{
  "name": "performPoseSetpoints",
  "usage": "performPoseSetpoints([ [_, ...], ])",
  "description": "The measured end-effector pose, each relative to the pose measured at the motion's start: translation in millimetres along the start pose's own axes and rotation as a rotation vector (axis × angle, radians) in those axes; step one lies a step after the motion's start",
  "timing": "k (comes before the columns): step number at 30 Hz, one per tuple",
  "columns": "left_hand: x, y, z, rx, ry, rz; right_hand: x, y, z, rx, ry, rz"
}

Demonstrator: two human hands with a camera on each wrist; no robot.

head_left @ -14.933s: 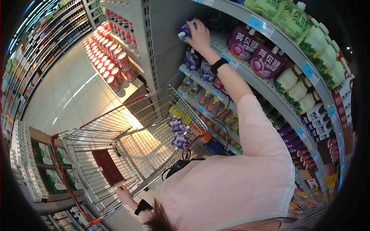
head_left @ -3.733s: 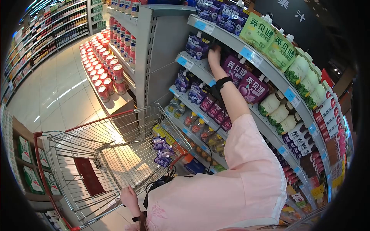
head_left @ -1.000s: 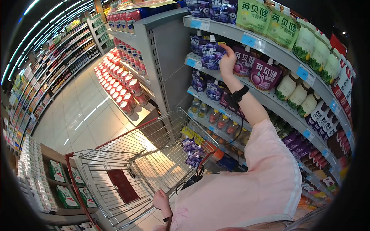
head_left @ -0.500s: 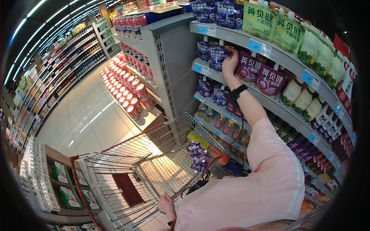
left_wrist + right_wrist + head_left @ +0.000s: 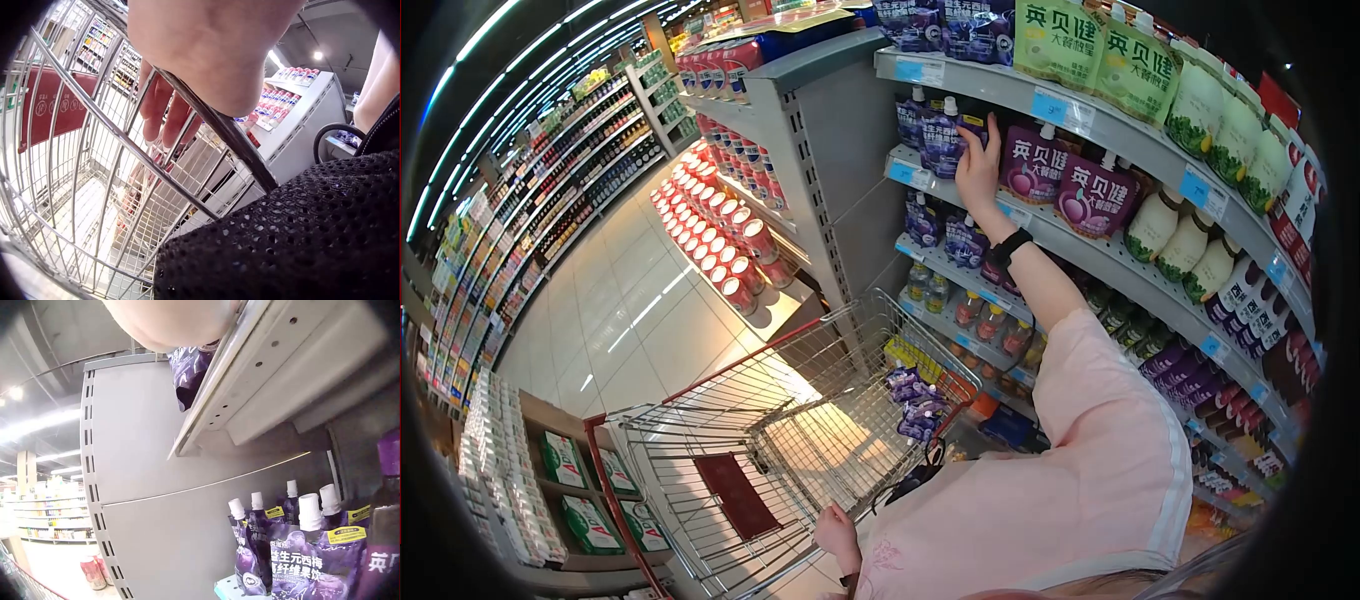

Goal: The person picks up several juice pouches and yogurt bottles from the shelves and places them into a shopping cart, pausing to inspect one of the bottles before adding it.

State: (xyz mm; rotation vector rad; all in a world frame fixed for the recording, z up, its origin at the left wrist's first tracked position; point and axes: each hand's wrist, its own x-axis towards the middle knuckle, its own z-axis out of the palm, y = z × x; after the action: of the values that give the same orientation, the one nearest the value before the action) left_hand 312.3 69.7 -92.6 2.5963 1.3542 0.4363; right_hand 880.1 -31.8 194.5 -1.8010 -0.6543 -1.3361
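Note:
On a middle shelf, two dark purple spouted pouches (image 5: 941,138) stand upright by the grey end panel. My right hand (image 5: 980,172) is raised at the front pouch's right edge, index finger pointing up and thumb side beside the pouch; whether they touch is unclear. In the right wrist view only the base of the hand (image 5: 172,322) shows, before a purple pouch (image 5: 189,374). My left hand (image 5: 837,536) grips the near metal rim of the cart (image 5: 740,350); its fingers (image 5: 172,122) hang curled over the bar. Several small purple pouches (image 5: 915,405) lie at the cart's far right end.
Plum pouches (image 5: 1097,198) and white bottles (image 5: 1152,225) stand right of the hand. Overhead, a shelf edge (image 5: 1000,90) carries green pouches (image 5: 1055,45). More purple pouches (image 5: 319,559) stand on the shelf below. Red cans (image 5: 710,230) are stacked beyond the cart.
My right hand was at the front pouch with curled fingers; the fingers have since straightened and spread beside it. The left hand stays on the cart rim. The view has shifted slightly.

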Motion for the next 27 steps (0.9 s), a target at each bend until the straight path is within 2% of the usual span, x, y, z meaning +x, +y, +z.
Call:
performPoseSetpoints([
  [4,0.0,1.2,-2.5,-0.014,-0.005,-0.005,1.3,-0.7,-3.2,-0.055,0.022,-0.040],
  [8,0.1,1.4,-1.3,-0.004,-0.013,-0.033,-4.6,1.5,-6.7,-0.126,-0.118,-0.341],
  [13,0.5,2.9,-1.8,0.018,0.005,-0.015,-2.8,1.3,-10.2,-0.246,-0.242,-0.471],
  [16,-0.5,4.6,-2.7,0.012,0.009,-0.038,-0.1,-6.4,-7.7,-0.331,-0.257,-0.388],
  [20,-0.8,3.6,-1.8,0.026,0.016,-0.025,-1.3,-7.6,-3.0,-0.253,-0.301,-0.343],
  [27,-1.1,0.5,2.1,0.028,-0.001,-0.046,-6.4,-9.3,5.0,-0.395,-0.421,-0.518],
])
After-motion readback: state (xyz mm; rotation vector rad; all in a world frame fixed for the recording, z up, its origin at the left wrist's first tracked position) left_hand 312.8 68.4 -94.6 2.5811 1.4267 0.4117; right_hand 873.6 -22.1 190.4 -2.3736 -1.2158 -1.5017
